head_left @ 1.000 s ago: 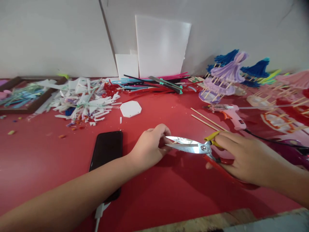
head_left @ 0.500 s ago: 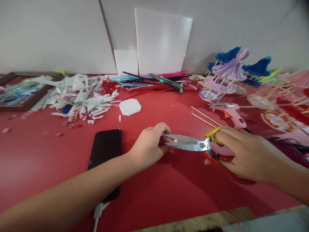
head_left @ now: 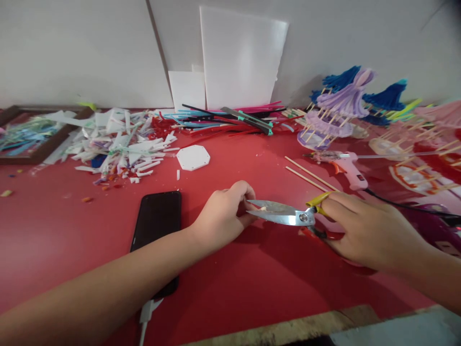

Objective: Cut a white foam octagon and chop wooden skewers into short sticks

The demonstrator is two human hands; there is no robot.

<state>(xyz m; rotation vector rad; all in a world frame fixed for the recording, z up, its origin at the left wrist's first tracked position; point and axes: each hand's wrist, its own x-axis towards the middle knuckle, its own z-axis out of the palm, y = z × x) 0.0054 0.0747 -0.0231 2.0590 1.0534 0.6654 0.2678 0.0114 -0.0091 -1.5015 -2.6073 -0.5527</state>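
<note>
My right hand (head_left: 363, 228) grips a pair of scissors (head_left: 284, 214) with one yellow and one red handle. Their metal blades point left and stand slightly apart. Between the blades shows the tip of a small pale stick-like piece (head_left: 263, 208). The fingers of my left hand (head_left: 228, 209) are pinched around that piece, and they hide most of it. The blade tips reach the left fingertips. Two thin wooden sticks (head_left: 306, 179) lie on the red table just beyond my right hand. A white eight-sided plate (head_left: 193, 157) with small holes lies farther back.
A black phone (head_left: 156, 221) lies under my left forearm. White scraps (head_left: 118, 139) are heaped back left beside a brown frame (head_left: 41, 156). Pipe cleaners and a cutter knife (head_left: 248, 120) lie at the back. A pink glue gun (head_left: 347, 168) and carousel-like models (head_left: 338, 108) stand right.
The scissor blades have come closer together, the red handle drawing up toward the yellow one. My left hand stays nearly still, pinching the pale piece.
</note>
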